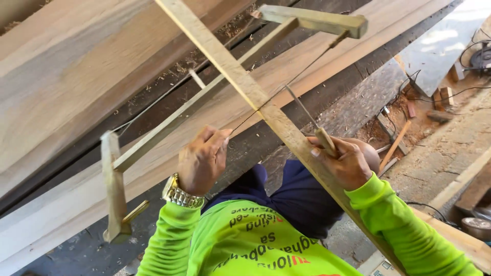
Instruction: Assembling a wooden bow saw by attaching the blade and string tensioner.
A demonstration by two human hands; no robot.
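My left hand (202, 159), with a gold wristwatch (180, 194) on it, pinches the thin blade (286, 87) of a wooden frame saw (204, 93). The saw lies slantwise, one end piece at lower left (114, 186) and the other at the top (317, 19). My right hand (345, 162) grips the wooden handle (326, 141) of a slim metal file (299, 106), whose tip rests across the blade. A long pale wooden strip (240, 76) runs diagonally between my hands and passes under my right hand. Neon green sleeves and a navy-clad knee (294, 197) sit below.
Broad wooden planks (66, 66) stretch across the left and top. Sawdust and wood scraps (396, 135) cover the ground at right. A power tool with black cables (481, 56) lies at far right, and a round metal part (476, 226) sits at lower right.
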